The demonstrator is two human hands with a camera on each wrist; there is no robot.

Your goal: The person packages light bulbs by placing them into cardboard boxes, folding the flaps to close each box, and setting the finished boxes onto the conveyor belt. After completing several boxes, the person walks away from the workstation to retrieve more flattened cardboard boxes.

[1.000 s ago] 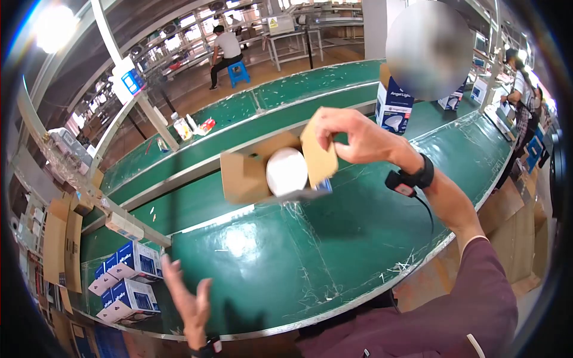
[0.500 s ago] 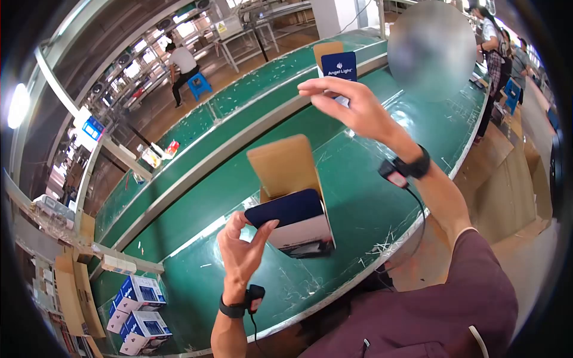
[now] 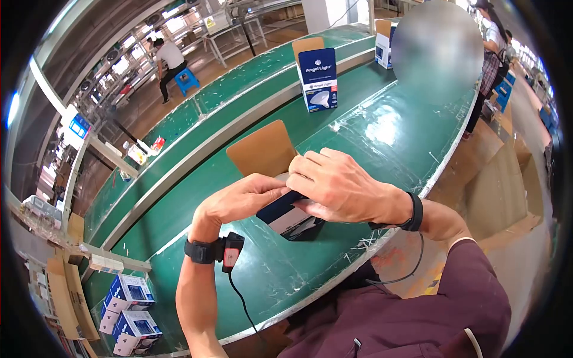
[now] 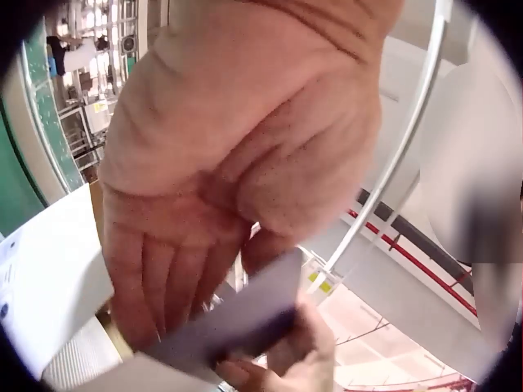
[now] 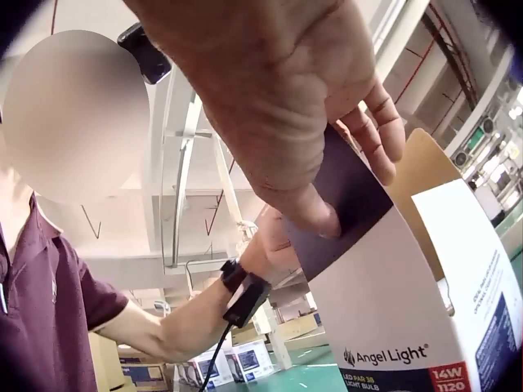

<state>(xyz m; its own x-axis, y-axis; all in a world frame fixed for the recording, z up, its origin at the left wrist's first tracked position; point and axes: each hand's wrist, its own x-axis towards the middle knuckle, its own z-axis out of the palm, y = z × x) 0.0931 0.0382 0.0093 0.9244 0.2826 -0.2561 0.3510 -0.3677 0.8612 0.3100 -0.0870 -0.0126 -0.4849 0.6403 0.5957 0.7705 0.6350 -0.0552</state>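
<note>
A printed light bulb box [image 3: 286, 224] stands on the green bench, its brown back flap [image 3: 262, 149] raised. At its top edge my right hand [image 3: 340, 185] pinches the dark blue front flap [image 5: 351, 196], the thumb lying on its outer face. My left hand [image 3: 239, 200] meets the other end of that flap. In the left wrist view, the left fingers [image 4: 163, 278] reach down fairly straight behind the flap, at the box's mouth. Their tips are hidden. White ribbed material [image 4: 86, 359] shows inside the box.
Another open Angel Light box [image 3: 319, 83] stands farther along the bench [image 3: 358, 131], with one more box [image 3: 383, 51] behind it. Several packed boxes [image 3: 134, 298] sit at the left end. A metal rail [image 3: 197, 161] runs along the bench. Cables hang from both wrists.
The bulb box came down upright onto the bench in front of me. My right hand moved from above it to the front flap, and my left hand shifted inward behind that flap.
</note>
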